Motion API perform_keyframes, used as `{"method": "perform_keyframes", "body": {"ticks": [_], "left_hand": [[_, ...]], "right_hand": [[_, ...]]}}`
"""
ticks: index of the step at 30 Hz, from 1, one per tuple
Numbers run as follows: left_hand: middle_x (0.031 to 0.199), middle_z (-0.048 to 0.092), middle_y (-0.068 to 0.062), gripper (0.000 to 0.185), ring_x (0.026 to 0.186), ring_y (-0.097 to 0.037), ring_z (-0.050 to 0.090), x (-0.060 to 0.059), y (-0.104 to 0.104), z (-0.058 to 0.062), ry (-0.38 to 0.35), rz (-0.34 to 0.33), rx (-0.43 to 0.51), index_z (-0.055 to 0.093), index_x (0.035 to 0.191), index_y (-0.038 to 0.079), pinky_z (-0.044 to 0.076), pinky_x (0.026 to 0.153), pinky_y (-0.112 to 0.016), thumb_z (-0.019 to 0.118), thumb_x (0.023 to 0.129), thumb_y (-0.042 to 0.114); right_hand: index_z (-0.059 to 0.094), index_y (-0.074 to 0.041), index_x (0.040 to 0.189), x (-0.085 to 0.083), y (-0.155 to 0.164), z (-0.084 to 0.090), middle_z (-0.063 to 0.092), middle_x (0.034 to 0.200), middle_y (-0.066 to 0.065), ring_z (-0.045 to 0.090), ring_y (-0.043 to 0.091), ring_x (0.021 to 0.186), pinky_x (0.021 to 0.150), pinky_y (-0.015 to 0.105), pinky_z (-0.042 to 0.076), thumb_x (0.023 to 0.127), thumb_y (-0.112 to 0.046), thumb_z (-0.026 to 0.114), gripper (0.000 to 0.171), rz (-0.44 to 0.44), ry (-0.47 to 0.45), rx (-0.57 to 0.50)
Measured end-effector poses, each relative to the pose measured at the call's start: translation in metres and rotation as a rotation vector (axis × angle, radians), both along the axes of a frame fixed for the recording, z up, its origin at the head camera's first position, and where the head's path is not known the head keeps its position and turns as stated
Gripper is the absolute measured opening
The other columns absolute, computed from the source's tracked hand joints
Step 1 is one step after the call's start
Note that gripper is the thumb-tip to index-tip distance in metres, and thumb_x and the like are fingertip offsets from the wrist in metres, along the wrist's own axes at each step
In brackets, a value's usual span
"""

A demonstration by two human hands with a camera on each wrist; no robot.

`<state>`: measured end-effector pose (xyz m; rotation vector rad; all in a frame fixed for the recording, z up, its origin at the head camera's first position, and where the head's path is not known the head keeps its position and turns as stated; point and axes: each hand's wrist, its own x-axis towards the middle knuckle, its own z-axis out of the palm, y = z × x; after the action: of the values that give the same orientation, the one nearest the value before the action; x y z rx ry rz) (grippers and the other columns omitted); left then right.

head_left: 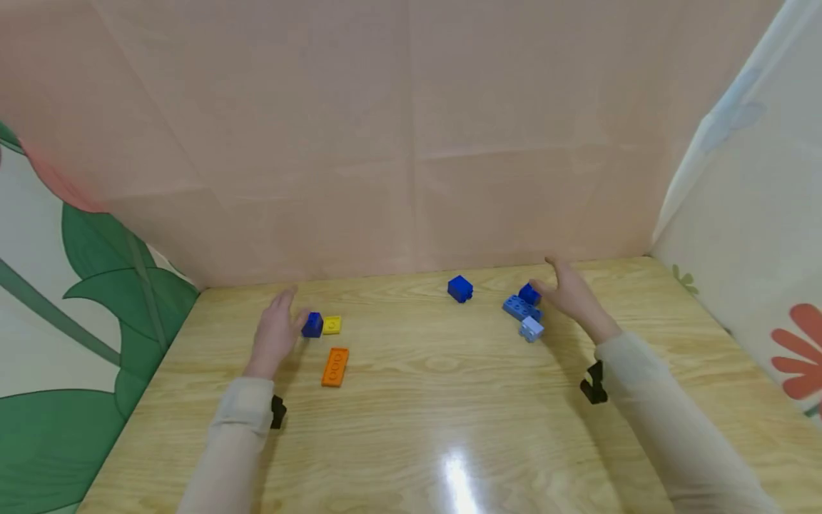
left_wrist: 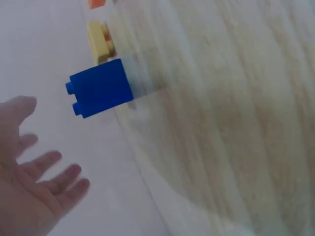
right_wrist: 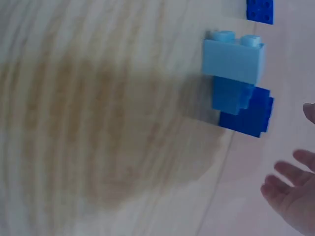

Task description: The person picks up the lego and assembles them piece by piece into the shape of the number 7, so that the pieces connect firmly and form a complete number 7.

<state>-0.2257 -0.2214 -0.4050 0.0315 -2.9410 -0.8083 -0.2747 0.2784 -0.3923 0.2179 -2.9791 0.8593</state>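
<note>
On the left, my left hand (head_left: 275, 332) hovers with spread fingers beside a dark blue building brick (head_left: 312, 325). In the left wrist view, a gap shows between those fingers and the blue brick (left_wrist: 101, 88). A small yellow brick (head_left: 332, 325) sits right by it, and a flat orange brick (head_left: 335, 368) lies nearer the front. My right hand (head_left: 574, 300), fingers apart and holding nothing, is just right of a cluster: a dark blue brick (head_left: 529, 293), a medium blue brick (head_left: 521, 308) and a light blue brick (head_left: 531, 329).
Another dark blue brick (head_left: 459, 288) stands alone toward the back of the wooden table (head_left: 411, 400). A plain pinkish cloth (head_left: 411, 143) hangs behind the table's far edge. Printed cloths border the left and right sides.
</note>
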Motion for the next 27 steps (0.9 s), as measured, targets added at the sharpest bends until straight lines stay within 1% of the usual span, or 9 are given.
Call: {"method": "perform_keyframes", "body": {"ticks": [3,6,9,11,14,16,22,24,27], "left_hand": [[0.152,0.029,-0.025,0.060,0.139,-0.044,0.030,0.001,-0.003,-0.001,-0.038,-0.020,0.064,0.026,0.149,0.002,0.028,0.114,-0.057,0.050,0.100,0.027],[0.153,0.028,-0.024,0.065,0.139,-0.043,0.029,0.002,-0.005,-0.002,-0.089,-0.036,0.134,0.026,0.150,0.004,0.029,0.114,-0.058,0.055,0.097,0.029],[0.154,0.026,-0.025,0.070,0.138,-0.045,0.031,0.003,-0.006,-0.003,-0.135,-0.048,0.182,0.026,0.150,0.002,0.034,0.110,-0.058,0.061,0.094,0.026],[0.153,0.027,-0.026,0.072,0.135,-0.047,0.034,0.004,-0.006,-0.003,-0.163,-0.053,0.205,0.025,0.150,0.001,0.038,0.107,-0.058,0.063,0.093,0.023],[0.152,0.028,-0.028,0.073,0.133,-0.048,0.037,0.004,-0.008,-0.006,-0.195,-0.060,0.231,0.024,0.150,0.000,0.041,0.105,-0.056,0.064,0.092,0.020],[0.151,0.029,-0.029,0.073,0.132,-0.049,0.039,0.003,-0.009,-0.009,-0.203,-0.065,0.243,0.024,0.150,0.000,0.042,0.105,-0.055,0.064,0.092,0.017],[0.143,0.040,-0.032,0.062,0.126,-0.047,0.047,0.004,-0.013,-0.016,-0.215,-0.063,0.258,0.032,0.146,-0.002,0.045,0.103,-0.053,0.060,0.091,0.001],[0.142,0.041,-0.033,0.062,0.126,-0.047,0.048,0.003,-0.013,-0.016,-0.226,-0.062,0.266,0.032,0.146,-0.001,0.045,0.103,-0.053,0.060,0.091,0.000],[0.143,0.039,-0.033,0.066,0.127,-0.046,0.047,0.002,-0.014,-0.018,-0.234,-0.065,0.288,0.029,0.148,0.000,0.044,0.103,-0.053,0.061,0.091,0.002]], "right_hand": [[0.022,0.012,0.146,0.001,0.003,-0.004,0.029,0.145,0.038,0.030,0.056,0.131,0.106,0.066,0.031,0.099,-0.034,0.050,0.071,0.006,-0.075,0.005],[0.027,0.011,0.144,0.001,0.004,-0.009,0.034,0.143,0.037,0.035,0.054,0.129,0.103,0.064,0.036,0.098,-0.033,0.052,0.068,0.016,-0.110,0.015],[0.031,0.011,0.143,0.001,0.005,-0.013,0.037,0.140,0.038,0.039,0.053,0.126,0.101,0.063,0.039,0.097,-0.033,0.055,0.067,0.027,-0.118,0.006],[0.033,0.012,0.141,0.001,0.005,-0.015,0.040,0.137,0.038,0.042,0.053,0.124,0.099,0.061,0.042,0.096,-0.032,0.056,0.067,0.033,-0.117,-0.005],[0.036,0.014,0.139,0.001,0.006,-0.016,0.045,0.132,0.039,0.047,0.053,0.119,0.096,0.059,0.045,0.095,-0.030,0.058,0.065,0.040,-0.116,-0.017],[0.039,0.015,0.136,0.001,0.006,-0.017,0.048,0.128,0.039,0.050,0.053,0.115,0.094,0.058,0.047,0.095,-0.027,0.059,0.062,0.043,-0.108,-0.018],[0.048,0.015,0.128,-0.001,0.007,-0.024,0.058,0.116,0.035,0.057,0.044,0.104,0.086,0.053,0.050,0.095,-0.024,0.058,0.053,0.025,-0.084,0.023],[0.049,0.015,0.127,-0.001,0.007,-0.026,0.058,0.115,0.034,0.057,0.044,0.103,0.085,0.052,0.050,0.095,-0.024,0.058,0.051,0.012,-0.083,0.021],[0.047,0.015,0.128,0.001,0.007,-0.026,0.058,0.117,0.035,0.057,0.046,0.106,0.088,0.053,0.050,0.096,-0.024,0.056,0.052,-0.019,-0.096,0.004]]}}
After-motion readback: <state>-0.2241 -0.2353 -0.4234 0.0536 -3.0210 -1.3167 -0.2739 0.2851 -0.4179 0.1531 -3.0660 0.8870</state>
